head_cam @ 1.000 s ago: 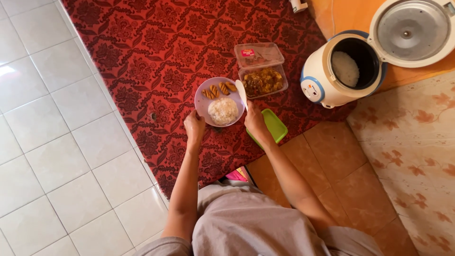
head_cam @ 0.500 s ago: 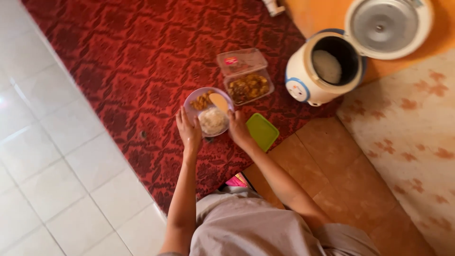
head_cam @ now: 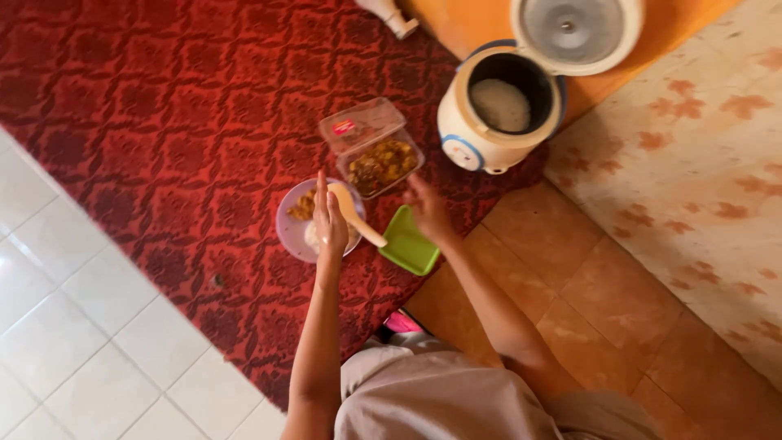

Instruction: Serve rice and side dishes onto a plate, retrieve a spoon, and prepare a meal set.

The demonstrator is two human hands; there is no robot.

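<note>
The plate point(head_cam: 295, 231), pale lilac, sits on the red patterned carpet point(head_cam: 163, 106) and carries white rice and some browned pieces of food at its far edge. The left hand point(head_cam: 331, 222) hovers over it, fingers extended and together; a pale rice paddle point(head_cam: 355, 213) lies slanted across the plate's right side, its handle running out toward the green lid point(head_cam: 407, 243). Whether the left grip touches the paddle I cannot tell; it does not appear to clasp anything. The right hand point(head_cam: 427, 208) is lifted just beside the clear container point(head_cam: 383, 165) of yellow-brown curry, fingers loosely curled with nothing held, though it is blurred. Behind that box lies its see-through cover point(head_cam: 358, 125), and further right stands the open rice cooker point(head_cam: 498, 110) with rice inside.

By the look of it, the rice is already served and the dishing-up of the curry is in hand. The next move seems to call for a firm hold on a serving tool and a steady plate beneath, so that sauce does not drip onto the carpet between box and plate.
</note>
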